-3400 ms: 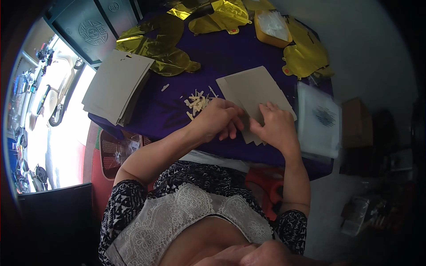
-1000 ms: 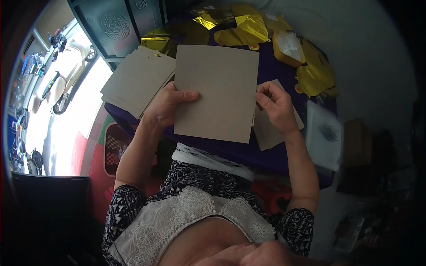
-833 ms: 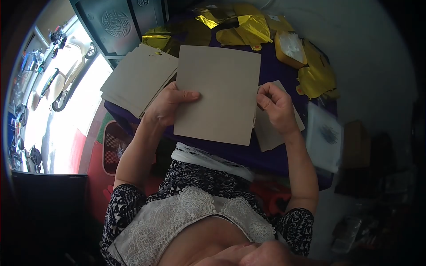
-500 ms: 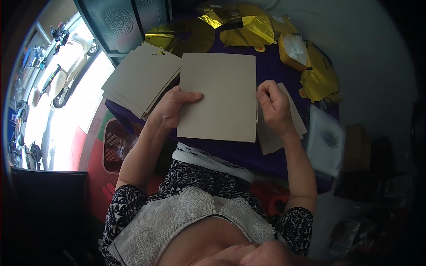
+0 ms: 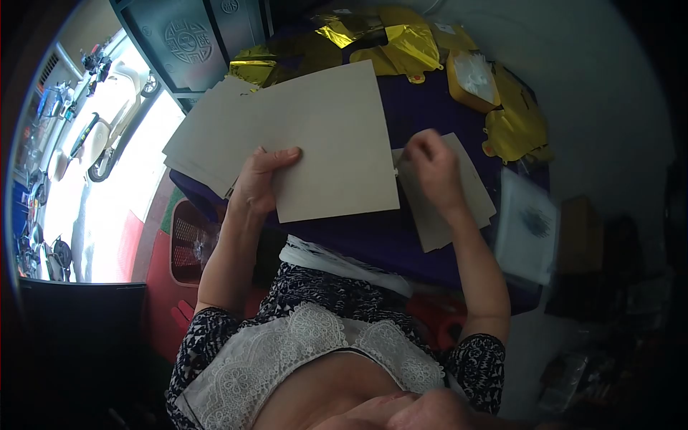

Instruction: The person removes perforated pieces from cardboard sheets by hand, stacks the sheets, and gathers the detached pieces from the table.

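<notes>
My left hand [image 5: 259, 179] grips a flat greyish-beige cardboard sheet [image 5: 333, 143] by its left edge, thumb on top. The sheet is tilted and partly covers a stack of similar sheets [image 5: 208, 136] at the left. A small pale bit shows at the sheet's right edge. Just beyond that edge, apart from it, is my right hand [image 5: 436, 172], slightly blurred, with its fingers curled together. Whatever those fingers may hold is too small or hidden to make out. Below my right hand lie several more cardboard sheets [image 5: 459, 186].
A purple cloth [image 5: 448, 266] covers the table. Gold foil pieces [image 5: 401, 50] and a yellow container [image 5: 473, 82] line its far side. A clear plastic bag [image 5: 527, 226] lies at the right edge. A reddish basket [image 5: 188, 244] stands below left.
My left hand has moved the cardboard sheet to the left and turned it anticlockwise, over the left stack. My right hand has shifted slightly left, fingers still curled.
</notes>
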A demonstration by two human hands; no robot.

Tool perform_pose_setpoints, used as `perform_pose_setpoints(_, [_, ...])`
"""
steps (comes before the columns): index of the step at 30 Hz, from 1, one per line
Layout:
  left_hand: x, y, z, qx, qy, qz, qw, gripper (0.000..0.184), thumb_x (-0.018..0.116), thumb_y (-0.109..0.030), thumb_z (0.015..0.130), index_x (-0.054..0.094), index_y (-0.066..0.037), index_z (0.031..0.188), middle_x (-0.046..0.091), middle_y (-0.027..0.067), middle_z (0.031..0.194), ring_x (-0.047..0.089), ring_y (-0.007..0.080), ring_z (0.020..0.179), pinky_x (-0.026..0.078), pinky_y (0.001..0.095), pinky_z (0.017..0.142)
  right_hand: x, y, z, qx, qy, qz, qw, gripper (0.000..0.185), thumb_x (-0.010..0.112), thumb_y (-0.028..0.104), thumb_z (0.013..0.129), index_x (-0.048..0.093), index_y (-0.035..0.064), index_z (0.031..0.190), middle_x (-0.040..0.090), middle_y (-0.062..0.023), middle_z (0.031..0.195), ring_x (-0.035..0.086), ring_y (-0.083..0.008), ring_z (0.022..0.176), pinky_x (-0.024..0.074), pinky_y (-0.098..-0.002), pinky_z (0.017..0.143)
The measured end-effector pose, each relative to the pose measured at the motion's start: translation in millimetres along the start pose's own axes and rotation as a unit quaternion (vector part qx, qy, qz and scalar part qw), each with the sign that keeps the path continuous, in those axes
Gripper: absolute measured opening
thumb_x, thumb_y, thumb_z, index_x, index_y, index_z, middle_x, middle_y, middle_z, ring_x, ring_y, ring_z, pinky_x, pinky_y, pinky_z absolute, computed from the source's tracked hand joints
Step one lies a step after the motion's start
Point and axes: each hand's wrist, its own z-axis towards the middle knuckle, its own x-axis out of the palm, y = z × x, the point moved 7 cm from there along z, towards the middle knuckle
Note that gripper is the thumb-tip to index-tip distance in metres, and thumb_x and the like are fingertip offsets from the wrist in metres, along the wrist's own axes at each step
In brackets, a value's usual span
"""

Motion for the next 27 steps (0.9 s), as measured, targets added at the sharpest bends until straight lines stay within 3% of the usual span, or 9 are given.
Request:
perform_pose_setpoints(4, [10, 0, -2, 0.027, -0.003, 0.019, 0.999, 0.044, 0.069, -0.005, 0.082, 0.053, 0.005, 0.122, 0.066, 0.0164, 0.105, 0.069, 0.0272, 0.090, 0.058, 0.0408, 0.083, 31, -9, -8, 0.047, 0.088, -0.054, 0.994, 0.008, 0.059, 0.002, 0.088, 0.058, -0.0005, 0.096, 0.068, -0.0121, 0.086, 0.068, -0.0199, 0.077, 0.0519, -0.0343, 0.067])
perform_pose_setpoints(7, [14, 0, -4, 0.023, 0.002, 0.050, 0.998, 0.042, 0.068, -0.004, 0.083, 0.054, 0.005, 0.121, 0.066, 0.0164, 0.104, 0.069, 0.0266, 0.089, 0.058, 0.0398, 0.083, 31, -10, -4, 0.100, 0.139, 0.030, 0.985, 0.018, 0.052, 0.001, 0.089, 0.060, -0.0032, 0.105, 0.069, -0.0133, 0.089, 0.069, -0.0196, 0.076, 0.0530, -0.0309, 0.066])
perform_pose_setpoints(10, [21, -1, -8, 0.019, 0.013, 0.083, 0.996, 0.037, 0.067, -0.004, 0.085, 0.056, 0.006, 0.119, 0.067, 0.0164, 0.103, 0.069, 0.0254, 0.088, 0.058, 0.0381, 0.082, 27, -9, -5, 0.186, 0.139, 0.261, 0.937, 0.026, 0.047, 0.000, 0.087, 0.059, -0.0074, 0.109, 0.069, -0.0144, 0.091, 0.069, -0.0189, 0.075, 0.0548, -0.0288, 0.066])
perform_pose_setpoints(13, [28, 1, -8, 0.015, 0.034, 0.116, 0.993, 0.031, 0.066, -0.004, 0.086, 0.060, 0.007, 0.115, 0.068, 0.0164, 0.102, 0.070, 0.0238, 0.086, 0.059, 0.0356, 0.080, 23, 5, -10, 0.226, 0.173, 0.384, 0.878, 0.030, 0.045, 0.000, 0.086, 0.058, -0.0100, 0.111, 0.068, -0.0142, 0.091, 0.069, -0.0177, 0.075, 0.0570, -0.0290, 0.065])
perform_pose_setpoints(19, [42, 1, -10, 0.008, 0.043, 0.144, 0.989, 0.028, 0.067, -0.005, 0.087, 0.063, 0.007, 0.111, 0.069, 0.0160, 0.099, 0.070, 0.0214, 0.082, 0.059, 0.0327, 0.077, 22, 8, -13, 0.204, 0.187, 0.297, 0.914, 0.028, 0.050, -0.001, 0.086, 0.059, -0.0084, 0.112, 0.069, -0.0114, 0.091, 0.069, -0.0143, 0.072, 0.0566, -0.0264, 0.061])
perform_pose_setpoints(22, [41, -3, -11, 0.015, 0.045, 0.153, 0.987, 0.027, 0.067, -0.005, 0.087, 0.063, 0.007, 0.111, 0.069, 0.0158, 0.098, 0.070, 0.0210, 0.082, 0.059, 0.0324, 0.076, 21, 16, -15, 0.208, 0.199, 0.315, 0.904, 0.026, 0.051, -0.001, 0.087, 0.060, -0.0072, 0.110, 0.069, -0.0088, 0.088, 0.068, -0.0130, 0.071, 0.0558, -0.0242, 0.060])
perform_pose_setpoints(27, [42, -7, -14, 0.014, 0.054, 0.167, 0.984, 0.026, 0.067, -0.005, 0.087, 0.064, 0.007, 0.111, 0.069, 0.0153, 0.098, 0.070, 0.0201, 0.081, 0.058, 0.0318, 0.076, 20, 13, -17, 0.185, 0.182, 0.216, 0.941, 0.022, 0.052, -0.001, 0.087, 0.063, -0.0063, 0.105, 0.066, -0.0035, 0.078, 0.061, -0.0059, 0.064, 0.0490, -0.0210, 0.055])
